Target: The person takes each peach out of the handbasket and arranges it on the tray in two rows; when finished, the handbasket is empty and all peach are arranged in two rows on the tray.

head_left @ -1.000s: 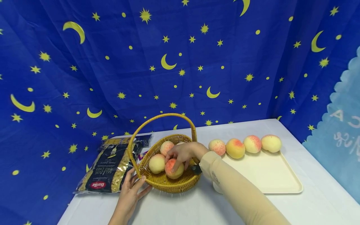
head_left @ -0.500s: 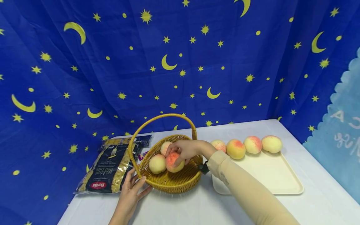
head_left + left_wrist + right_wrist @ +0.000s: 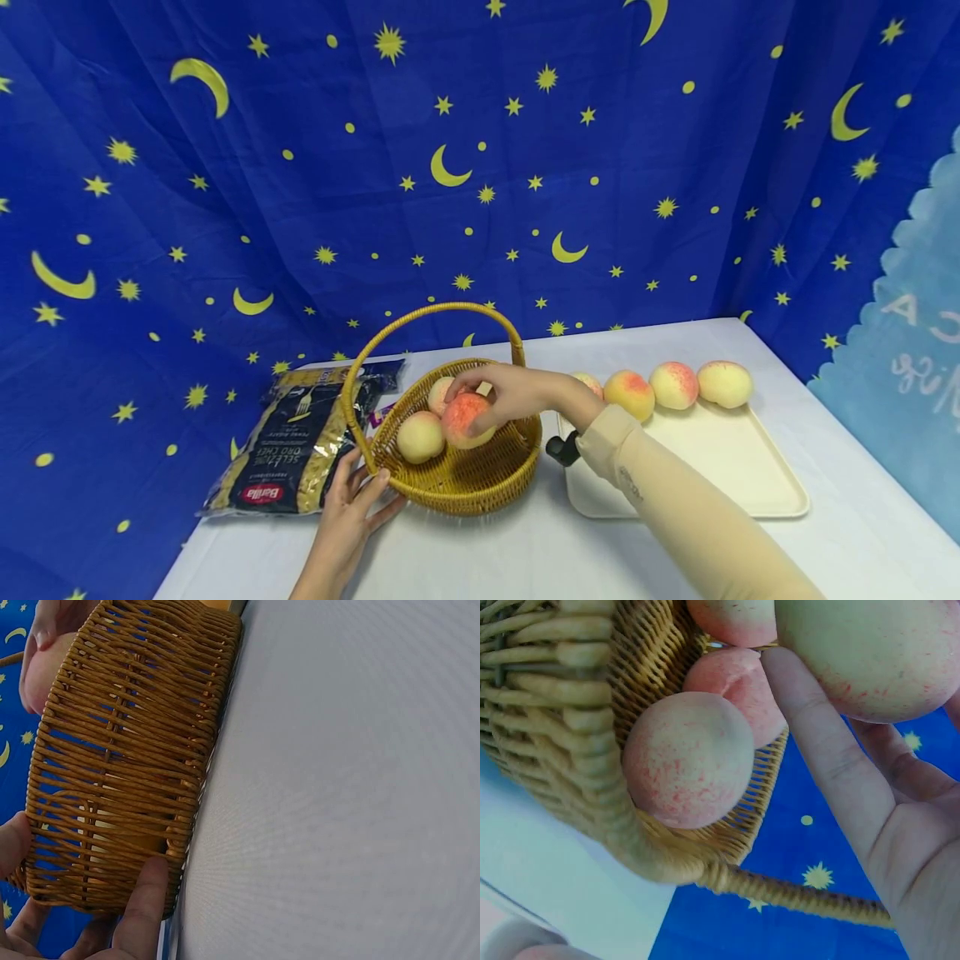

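A red-and-yellow peach (image 3: 467, 421) is pinched between the thumb and fingers of my right hand (image 3: 513, 392), over the inside of the wicker basket (image 3: 480, 500). From the right wrist view, this held peach (image 3: 874, 656) is raised at the rim, its paler side showing. Inside the basket lie a pale peach (image 3: 420, 437) and a pinkish peach (image 3: 440, 394); another is mostly hidden behind my right hand. My left hand (image 3: 351, 504) grips the basket's near left end by the handle's foot. Its thumb (image 3: 146, 900) presses the woven outer wall.
To the right, a cream tray (image 3: 720, 475) stands on the white table, with a row of several peaches (image 3: 673, 385) along its far edge. Packs of pasta (image 3: 281, 450) lie left of the basket. The tall basket handle (image 3: 431, 310) arches above it; a blue curtain (image 3: 480, 217) hangs behind.
My right hand has lifted the peach slightly up from the basket's bottom, and its forearm has shifted right. My left hand and the basket have stayed in place.
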Available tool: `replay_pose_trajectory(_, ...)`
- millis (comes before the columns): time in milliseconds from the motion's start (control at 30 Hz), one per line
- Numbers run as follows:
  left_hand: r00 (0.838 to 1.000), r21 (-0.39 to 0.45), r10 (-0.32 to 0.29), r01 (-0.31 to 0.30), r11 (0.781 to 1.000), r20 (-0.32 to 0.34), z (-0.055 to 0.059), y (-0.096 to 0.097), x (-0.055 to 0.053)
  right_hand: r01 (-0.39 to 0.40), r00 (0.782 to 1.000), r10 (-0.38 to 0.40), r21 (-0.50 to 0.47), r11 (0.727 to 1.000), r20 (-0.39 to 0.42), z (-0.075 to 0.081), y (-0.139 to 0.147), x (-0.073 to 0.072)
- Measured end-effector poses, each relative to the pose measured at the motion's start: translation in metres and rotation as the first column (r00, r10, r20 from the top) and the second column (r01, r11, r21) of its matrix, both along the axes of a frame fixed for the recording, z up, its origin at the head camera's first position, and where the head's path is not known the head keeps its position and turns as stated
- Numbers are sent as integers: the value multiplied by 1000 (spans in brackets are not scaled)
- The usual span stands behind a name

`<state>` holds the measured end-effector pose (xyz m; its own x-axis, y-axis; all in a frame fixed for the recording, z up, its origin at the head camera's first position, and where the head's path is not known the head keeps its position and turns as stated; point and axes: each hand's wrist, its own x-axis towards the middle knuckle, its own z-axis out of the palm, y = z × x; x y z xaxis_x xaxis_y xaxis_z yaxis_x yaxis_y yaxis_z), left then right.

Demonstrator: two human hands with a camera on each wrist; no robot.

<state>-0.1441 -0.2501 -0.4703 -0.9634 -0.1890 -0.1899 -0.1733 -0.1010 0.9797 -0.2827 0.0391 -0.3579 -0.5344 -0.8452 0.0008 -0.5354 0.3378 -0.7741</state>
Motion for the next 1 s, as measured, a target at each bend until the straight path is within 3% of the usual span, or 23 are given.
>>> replay_pose_trajectory(167, 1000, -3, -3, 3, 1000, 1, 1, 0, 0, 27, 1000, -27, -13, 1000, -3, 4, 12, 4)
replay_pose_trajectory(367, 1000, -7, -4, 4, 1000, 2, 0, 1, 1, 86, 991, -81, -50, 995, 104, 10, 30, 14)
replay_pose_trajectory(433, 1000, -6, -2, 2, 1000, 1, 0, 1, 1, 82, 994, -76, -64, 995, 83, 11, 37, 15)
replay_pose_trajectory(633, 1000, -2, -1, 1, 1000, -1, 0, 1, 1, 64, 994, -70, -71, 995, -85, 11, 60, 16)
replay_pose_trajectory(733, 1000, -4, -3, 3, 1000, 2, 0, 1, 1, 103, 990, -109, -66, 992, -85, 11, 72, 19)
replay_pose_trajectory(867, 1000, -8, -7, 7, 1000, 6, 1, 1, 0, 161, 986, -163, -71, 984, -25, 10, 87, 23)
replay_pose_trajectory(1000, 1000, -11, -5, 5, 1000, 8, 1, 1, 0, 175, 984, -177, -96, 980, -18, 8, 101, 26)
